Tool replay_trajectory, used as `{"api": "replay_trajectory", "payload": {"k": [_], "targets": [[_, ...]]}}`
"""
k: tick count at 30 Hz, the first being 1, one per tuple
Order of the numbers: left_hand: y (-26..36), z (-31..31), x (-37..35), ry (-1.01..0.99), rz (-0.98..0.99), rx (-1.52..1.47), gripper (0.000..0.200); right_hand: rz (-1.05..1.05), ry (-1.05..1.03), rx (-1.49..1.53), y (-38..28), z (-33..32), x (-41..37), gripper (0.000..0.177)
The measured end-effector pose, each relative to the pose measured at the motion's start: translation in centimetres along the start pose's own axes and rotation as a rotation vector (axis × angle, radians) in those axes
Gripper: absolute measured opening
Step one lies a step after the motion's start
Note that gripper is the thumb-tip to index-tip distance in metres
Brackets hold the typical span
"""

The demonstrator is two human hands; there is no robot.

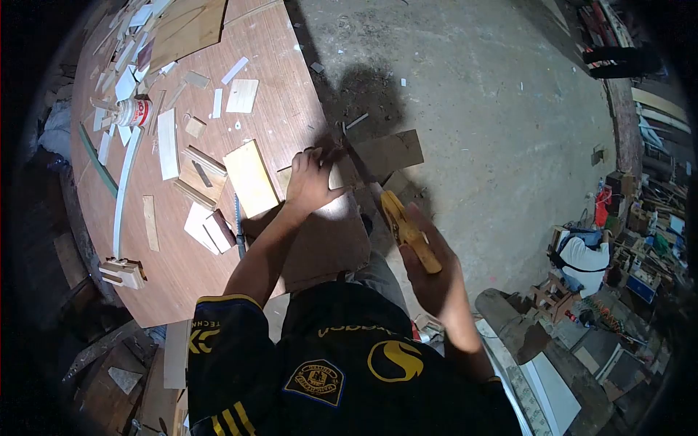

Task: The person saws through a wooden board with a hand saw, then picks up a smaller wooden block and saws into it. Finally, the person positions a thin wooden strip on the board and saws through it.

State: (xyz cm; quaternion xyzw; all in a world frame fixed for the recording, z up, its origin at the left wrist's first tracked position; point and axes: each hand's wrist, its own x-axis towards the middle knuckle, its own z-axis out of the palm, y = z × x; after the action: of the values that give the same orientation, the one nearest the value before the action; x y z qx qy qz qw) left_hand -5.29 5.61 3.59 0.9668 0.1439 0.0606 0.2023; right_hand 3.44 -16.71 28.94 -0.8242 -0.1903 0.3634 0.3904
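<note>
My left hand [309, 182] bears down on a thin wooden board [385, 156] at the table's right edge, thumb spread and fingers curled over it. Part of this board juts past the edge above the floor. In my right hand [436, 272] is a hand saw [411, 236], its yellow handle wrapped by the fingers. The blade is seen too edge-on to make out. A pale wooden block [251, 178] lies just left of my left hand. Beside my left forearm rests a blue-and-black tool [238, 221], partly hidden.
The brown table [291, 94] carries many wood offcuts, a white-and-red jar [134, 112], a grooved wooden piece [198, 176] and a large plywood sheet [185, 33]. Concrete floor [494, 123] lies to the right. A person in white [585, 254] sits at the far right, among stacked timber and tools.
</note>
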Motion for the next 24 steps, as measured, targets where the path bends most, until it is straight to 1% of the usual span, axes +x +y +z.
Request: {"api": "replay_trajectory", "payload": {"k": [1,3,5,7,9,10,12,13,15,16,18,21,22,23,24], "targets": [[-0.2,0.3,-0.1,0.0,-0.003,-0.004,0.085,0.081,-0.056,0.017,-0.7,-0.3,0.3,0.052],[-0.8,0.7,0.0,-0.05,0.01,0.006,0.086,0.087,-0.082,0.004,-1.6,-0.3,0.6,0.053],[-1.1,0.9,-0.2,-0.037,0.003,-0.031,0.086,0.1,-0.108,-0.008,-2.6,0.0,0.8,0.054],[-0.5,-0.1,0.0,-0.034,0.001,-0.073,0.087,0.105,-0.058,-0.019,-3.7,0.5,1.0,0.05],[0.1,-1.7,0.2,-0.021,-0.079,-0.262,0.075,0.135,-0.038,-0.002,-4.5,0.6,2.7,0.047],[-0.5,-0.3,-0.3,-0.036,-0.081,-0.275,0.075,0.157,-0.018,0.014,-4.6,0.7,3.6,0.044],[-2.4,3.5,-0.7,-0.06,-0.018,-0.067,0.058,0.15,-0.022,-0.003,-4.6,1.2,5.5,0.043],[-2.7,4.0,-0.6,-0.057,-0.028,-0.075,0.058,0.124,-0.032,-0.017,-4.7,1.4,6.4,0.042],[-2.7,4.5,-0.5,-0.055,0.084,0.213,0.047,0.129,-0.041,-0.048,-5.5,1.4,6.6,0.043],[-2.6,4.5,-0.4,-0.053,0.089,0.206,0.047,0.158,-0.053,-0.047,-5.9,1.1,6.3,0.042],[-2.4,4.3,-0.6,0.116,0.072,0.117,0.047,0.195,-0.075,-0.049,-6.4,1.3,5.8,0.042],[-1.8,3.7,-0.7,0.11,0.064,0.17,0.048,0.207,-0.071,-0.067,-6.3,2.4,5.5,0.042],[-1.9,3.1,-0.2,0.101,0.051,0.164,0.048,0.201,-0.032,0.015,-6.0,2.4,6.1,0.042],[-1.8,2.3,0.1,0.099,0.046,0.094,0.046,0.2,0.008,0.095,-5.7,2.5,6.7,0.042],[-1.3,1.9,-0.1,0.098,0.047,0.02,0.044,0.166,0.021,-0.038,-4.8,3.3,7.8,0.041]]}}
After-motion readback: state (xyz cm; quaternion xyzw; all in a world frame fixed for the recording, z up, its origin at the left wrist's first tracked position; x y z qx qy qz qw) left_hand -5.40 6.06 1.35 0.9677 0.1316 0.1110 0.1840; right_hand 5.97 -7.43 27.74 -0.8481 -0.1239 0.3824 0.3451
